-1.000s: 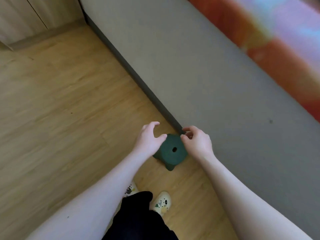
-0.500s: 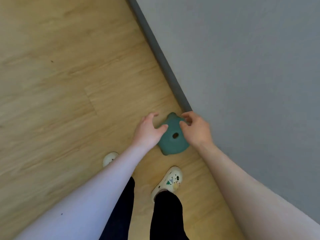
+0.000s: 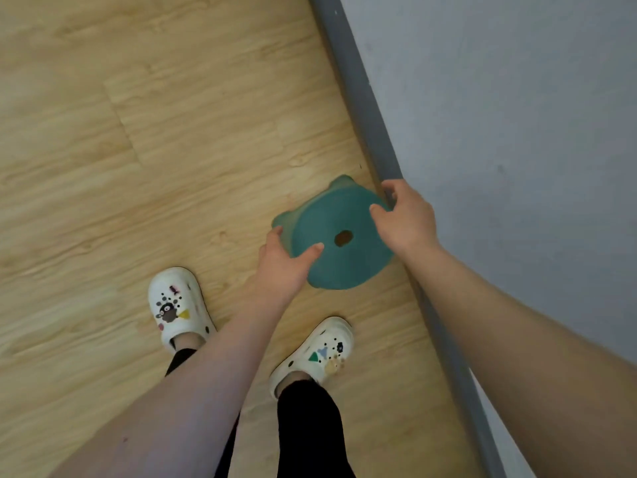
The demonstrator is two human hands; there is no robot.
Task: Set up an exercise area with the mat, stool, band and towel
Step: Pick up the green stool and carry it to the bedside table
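Head: one stool (image 3: 348,267); left hand (image 3: 281,267), right hand (image 3: 406,219) grip rim; two clogs (image 3: 177,301) (image 3: 317,353).

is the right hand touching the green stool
Touching. The head view shows the right hand gripping the rim of the stool, thumb lying on the seat top and fingers curled over the edge.

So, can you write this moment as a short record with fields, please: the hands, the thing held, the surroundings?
held thing: green stool, round seat with a centre hole
left hand: grips the seat's near rim, thumb on top
right hand: grips the far rim
lifted or resting: cannot tell
beside stool: grey mat, on the person's right
ground: wood floor
feet: white clogs
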